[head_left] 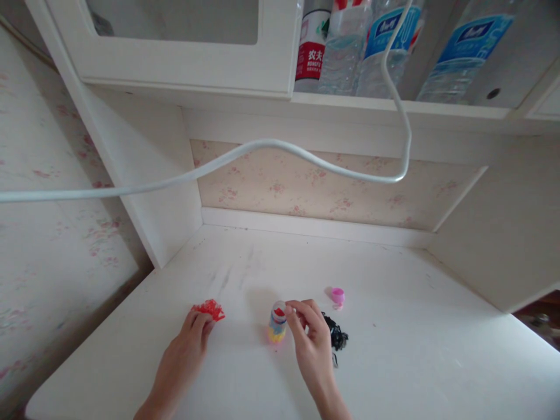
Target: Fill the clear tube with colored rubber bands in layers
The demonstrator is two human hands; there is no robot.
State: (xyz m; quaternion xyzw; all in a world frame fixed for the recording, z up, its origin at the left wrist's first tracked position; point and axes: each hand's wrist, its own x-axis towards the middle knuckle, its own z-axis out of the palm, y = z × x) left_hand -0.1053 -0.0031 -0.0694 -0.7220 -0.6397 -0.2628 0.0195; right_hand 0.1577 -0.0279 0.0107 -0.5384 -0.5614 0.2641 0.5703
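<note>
Apparently pinching red bunch (213, 309) at left with left hand (191, 333), with right hand (312, 333) narrow at rim of jar (277, 331), perhaps for steadying, can't tell if gripping.

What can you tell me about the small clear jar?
The small clear jar looks like transparent plastic or glass. It stands upright and uncapped on the white tabletop, with yellow contents low down, blue-grey above and red near the mouth. The right hand's fingertips are at its rim; whether they touch it is unclear.
</note>
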